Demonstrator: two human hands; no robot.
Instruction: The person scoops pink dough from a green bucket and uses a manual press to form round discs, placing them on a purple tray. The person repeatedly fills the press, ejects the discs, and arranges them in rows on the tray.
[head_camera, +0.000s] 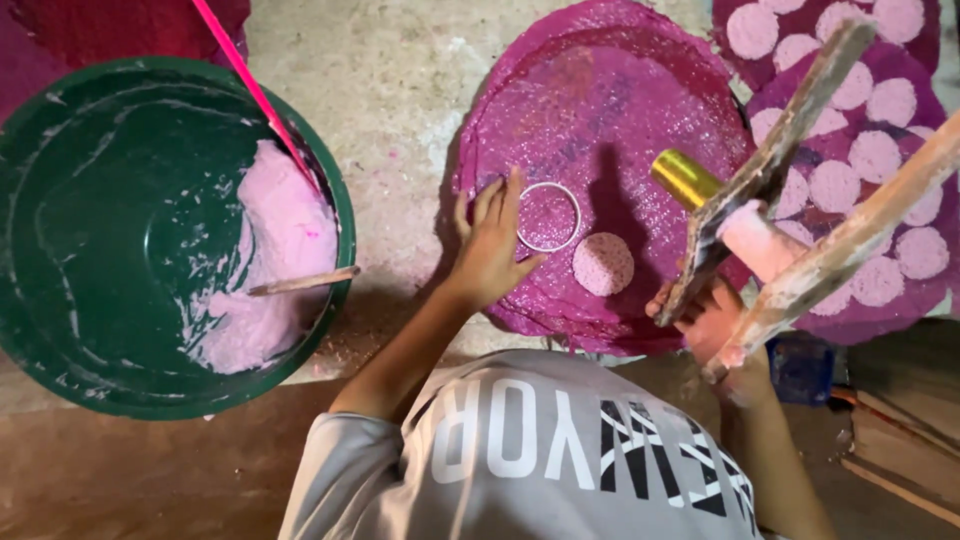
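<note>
To the left of the left hand (490, 250), well apart from it, stands a big green basin (110, 230). It holds pink paste (275, 260), which is heaped against the wall nearest to the hand. A thin wooden stick (300, 283) lies across this rim and into the paste, and a pink rod (255, 90) leans over the rim farther away.

The left hand lies with fingers spread on a round magenta mat (610, 110). Its fingertips touch a thin metal ring (548, 216), which lies flat on the mat. Just to the right of the ring, between both hands, sits one round pink disc (603, 263), apart from the ring. Beyond the ring the mat is bare and gives open room; its near edge is close to the wrist.

The right hand (715, 325) is closed around a wooden press (790, 190) made of two long bars. Between the bars hang a gold cylinder (685, 177) and a lump of pink paste (758, 240). The bars reach up and to the right, above a second magenta mat (800, 315) that carries many pink discs (875, 155) in rows, close together. Below the right hand a small blue object (803, 368) stands on the floor; I cannot tell what it is.
</note>
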